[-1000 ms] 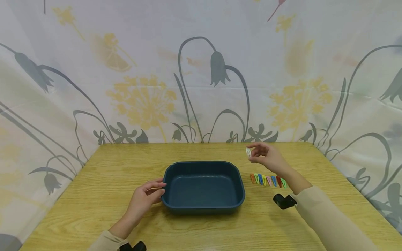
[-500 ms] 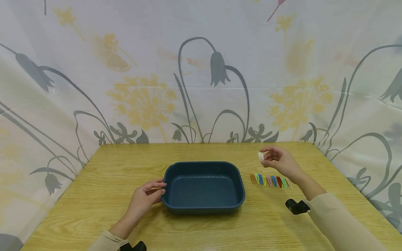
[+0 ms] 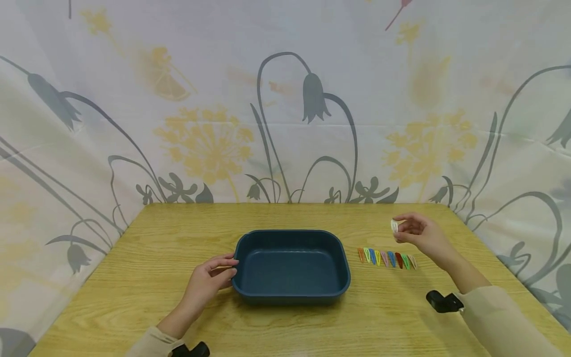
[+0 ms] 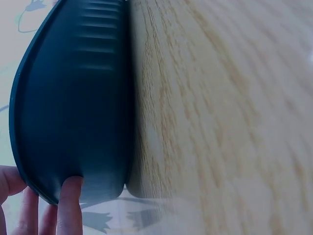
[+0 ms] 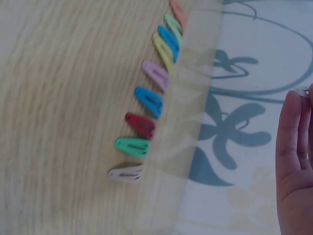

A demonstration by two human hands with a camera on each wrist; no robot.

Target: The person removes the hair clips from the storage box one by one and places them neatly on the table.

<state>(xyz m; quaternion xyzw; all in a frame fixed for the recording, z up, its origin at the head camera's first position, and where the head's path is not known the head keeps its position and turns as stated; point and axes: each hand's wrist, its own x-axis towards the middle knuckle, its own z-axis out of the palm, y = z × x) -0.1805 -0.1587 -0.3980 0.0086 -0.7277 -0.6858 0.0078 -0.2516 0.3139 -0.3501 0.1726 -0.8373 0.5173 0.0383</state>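
Observation:
My right hand (image 3: 424, 235) is raised over the table at the right, pinching a white hair clip (image 3: 394, 226) between thumb and fingertips. In the right wrist view only a small edge of that hair clip (image 5: 301, 91) shows above the fingertips. Below and left of this hand lies a row of colourful snap hair clips (image 3: 385, 258); the nearest in the right wrist view is a pale pinkish clip (image 5: 125, 174). My left hand (image 3: 206, 282) grips the left rim of a deep dark blue rectangular dish (image 3: 290, 296), with one finger (image 4: 72, 203) against its outer wall.
The dish and clips rest on a wood-grain table (image 3: 285, 332). A white curtain (image 3: 285, 148) printed with grey and yellow flowers hangs behind the table and along both sides. Black wrist cameras (image 3: 444, 301) sit at the sleeves.
My right hand has moved right and a little down with the white hair clip, uncovering the right end of the clip row. The left hand and dish stay put.

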